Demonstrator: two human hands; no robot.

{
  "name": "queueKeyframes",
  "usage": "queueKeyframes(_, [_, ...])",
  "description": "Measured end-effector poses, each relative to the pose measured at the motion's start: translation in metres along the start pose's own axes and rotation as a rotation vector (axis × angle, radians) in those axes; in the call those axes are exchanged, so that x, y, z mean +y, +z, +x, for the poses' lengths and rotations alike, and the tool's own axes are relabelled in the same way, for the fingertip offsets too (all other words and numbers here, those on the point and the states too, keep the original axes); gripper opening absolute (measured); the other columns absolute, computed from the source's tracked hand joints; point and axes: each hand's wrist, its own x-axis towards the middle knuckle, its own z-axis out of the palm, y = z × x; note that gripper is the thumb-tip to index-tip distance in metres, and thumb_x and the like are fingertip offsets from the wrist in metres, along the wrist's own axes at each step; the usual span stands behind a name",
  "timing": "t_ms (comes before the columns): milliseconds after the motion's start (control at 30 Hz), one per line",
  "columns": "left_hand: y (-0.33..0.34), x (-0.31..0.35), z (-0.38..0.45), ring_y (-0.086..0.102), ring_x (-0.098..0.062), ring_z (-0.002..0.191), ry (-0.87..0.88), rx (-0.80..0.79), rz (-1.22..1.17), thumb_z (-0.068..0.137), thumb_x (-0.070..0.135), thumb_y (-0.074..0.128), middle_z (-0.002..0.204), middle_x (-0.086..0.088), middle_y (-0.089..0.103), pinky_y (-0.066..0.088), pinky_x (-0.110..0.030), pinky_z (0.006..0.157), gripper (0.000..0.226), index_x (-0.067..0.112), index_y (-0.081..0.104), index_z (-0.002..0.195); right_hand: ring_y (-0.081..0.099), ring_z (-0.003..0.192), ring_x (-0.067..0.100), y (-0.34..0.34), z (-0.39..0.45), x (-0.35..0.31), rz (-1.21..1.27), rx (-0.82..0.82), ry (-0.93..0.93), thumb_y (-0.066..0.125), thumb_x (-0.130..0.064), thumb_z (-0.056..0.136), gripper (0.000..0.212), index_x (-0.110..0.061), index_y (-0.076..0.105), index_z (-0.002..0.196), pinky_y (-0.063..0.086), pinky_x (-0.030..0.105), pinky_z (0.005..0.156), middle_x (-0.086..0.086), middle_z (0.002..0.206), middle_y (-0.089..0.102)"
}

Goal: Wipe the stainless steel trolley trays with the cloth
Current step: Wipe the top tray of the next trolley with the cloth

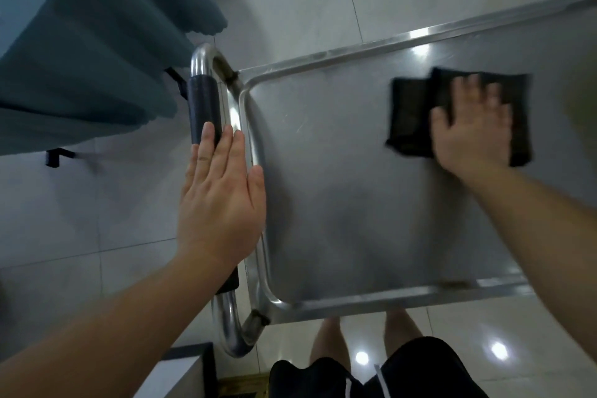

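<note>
Here right hand (473, 132) lies flat, fingers (465, 90) spread and straight, pressing the black cloth (413, 119) onto the stainless steel trolley tray (339, 191); cloth sticks out left of and beyond the fingers. Left hand (219, 200) open, fingers straight together, over the trolley handle (203, 107), fingertips at its black grip.

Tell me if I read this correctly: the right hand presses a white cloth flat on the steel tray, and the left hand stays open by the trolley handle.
Not quite: the cloth is black, not white, as the head view shows. The right hand does press it flat on the tray, and the left hand is open by the handle.
</note>
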Motion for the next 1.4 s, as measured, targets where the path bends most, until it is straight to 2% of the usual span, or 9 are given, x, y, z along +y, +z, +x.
queueKeyframes(167, [0.0, 0.0, 0.002, -0.014, -0.006, 0.16, -0.01, 0.001, 0.004, 0.112, 0.047, 0.014, 0.177, 0.001, 0.011, -0.011, -0.031, 0.129, 0.066, 0.013, 0.02, 0.167, -0.005, 0.158, 0.039, 0.005, 0.009, -0.057, 0.025, 0.003, 0.308, 0.018, -0.066, 0.094, 0.084, -0.023, 0.009, 0.166, 0.001, 0.064, 0.124, 0.005, 0.174, 0.001])
queueKeyframes(433, [-0.003, 0.003, 0.0, -0.011, -0.011, 0.162, -0.014, -0.025, 0.023, 0.11, 0.044, 0.015, 0.176, -0.003, 0.012, -0.002, -0.041, 0.133, 0.066, 0.01, 0.021, 0.167, -0.013, 0.158, 0.034, 0.055, -0.12, -0.237, 0.027, -0.195, -0.547, 0.009, -0.065, 0.093, 0.08, -0.032, 0.01, 0.166, -0.008, 0.06, 0.124, 0.0, 0.174, 0.005])
queueKeyframes(600, [-0.004, 0.004, 0.001, -0.013, -0.008, 0.161, -0.012, -0.046, 0.024, 0.111, 0.042, 0.017, 0.177, -0.001, 0.01, -0.004, -0.038, 0.132, 0.065, 0.011, 0.02, 0.167, -0.004, 0.16, 0.02, 0.055, -0.091, -0.199, -0.038, -0.222, -0.866, 0.017, -0.068, 0.1, 0.07, -0.04, 0.013, 0.164, -0.003, 0.05, 0.128, -0.012, 0.171, 0.01])
queueKeyframes(733, [-0.005, 0.003, 0.001, -0.015, -0.006, 0.16, -0.019, -0.046, -0.003, 0.111, 0.044, 0.018, 0.176, 0.001, 0.012, -0.009, -0.034, 0.131, 0.064, 0.013, 0.022, 0.167, 0.01, 0.159, 0.023, 0.024, 0.002, -0.097, -0.071, -0.104, -0.602, 0.03, -0.072, 0.092, 0.079, -0.04, 0.019, 0.164, 0.005, 0.05, 0.127, -0.01, 0.172, 0.019])
queueKeyframes(867, [-0.006, 0.005, 0.001, -0.016, -0.006, 0.16, -0.02, -0.057, -0.001, 0.111, 0.046, 0.015, 0.176, 0.002, 0.009, -0.005, -0.038, 0.132, 0.065, 0.014, 0.018, 0.168, 0.001, 0.16, 0.028, -0.016, 0.071, -0.011, -0.048, -0.042, -0.03, 0.017, -0.075, 0.091, 0.085, -0.035, 0.01, 0.165, 0.003, 0.054, 0.127, -0.008, 0.174, 0.006])
queueKeyframes(1033, [-0.005, 0.003, 0.001, -0.013, -0.009, 0.161, -0.016, -0.037, 0.006, 0.112, 0.044, 0.017, 0.176, 0.0, 0.012, -0.007, -0.036, 0.132, 0.064, 0.012, 0.021, 0.167, -0.004, 0.159, 0.035, -0.005, 0.056, -0.093, 0.07, 0.006, 0.287, 0.023, -0.062, 0.094, 0.082, -0.027, 0.01, 0.166, 0.001, 0.061, 0.125, -0.003, 0.174, 0.003])
queueKeyframes(1233, [-0.001, 0.001, 0.0, -0.007, -0.011, 0.162, -0.008, -0.023, 0.031, 0.112, 0.042, 0.021, 0.175, -0.003, 0.019, -0.005, -0.036, 0.132, 0.063, 0.009, 0.027, 0.165, -0.003, 0.16, 0.03, 0.039, -0.04, -0.232, -0.024, -0.179, -0.573, 0.034, -0.063, 0.095, 0.078, -0.033, 0.016, 0.165, -0.007, 0.054, 0.126, -0.005, 0.174, 0.01])
queueKeyframes(1333, [-0.002, 0.001, 0.0, -0.009, -0.012, 0.162, -0.008, -0.043, 0.038, 0.111, 0.042, 0.019, 0.175, -0.003, 0.017, -0.002, -0.039, 0.132, 0.064, 0.01, 0.026, 0.165, -0.006, 0.16, 0.02, 0.039, -0.039, -0.214, -0.133, -0.276, -1.015, 0.026, -0.07, 0.096, 0.074, -0.041, 0.014, 0.164, -0.006, 0.049, 0.128, -0.013, 0.172, 0.008])
queueKeyframes(1400, [-0.004, 0.002, 0.0, -0.01, -0.01, 0.162, -0.007, -0.047, 0.03, 0.111, 0.043, 0.019, 0.175, -0.002, 0.016, -0.004, -0.038, 0.132, 0.064, 0.011, 0.025, 0.166, -0.002, 0.16, 0.016, 0.03, -0.013, -0.179, -0.165, -0.237, -1.064, 0.026, -0.072, 0.096, 0.075, -0.044, 0.013, 0.164, -0.003, 0.045, 0.128, -0.016, 0.171, 0.009])
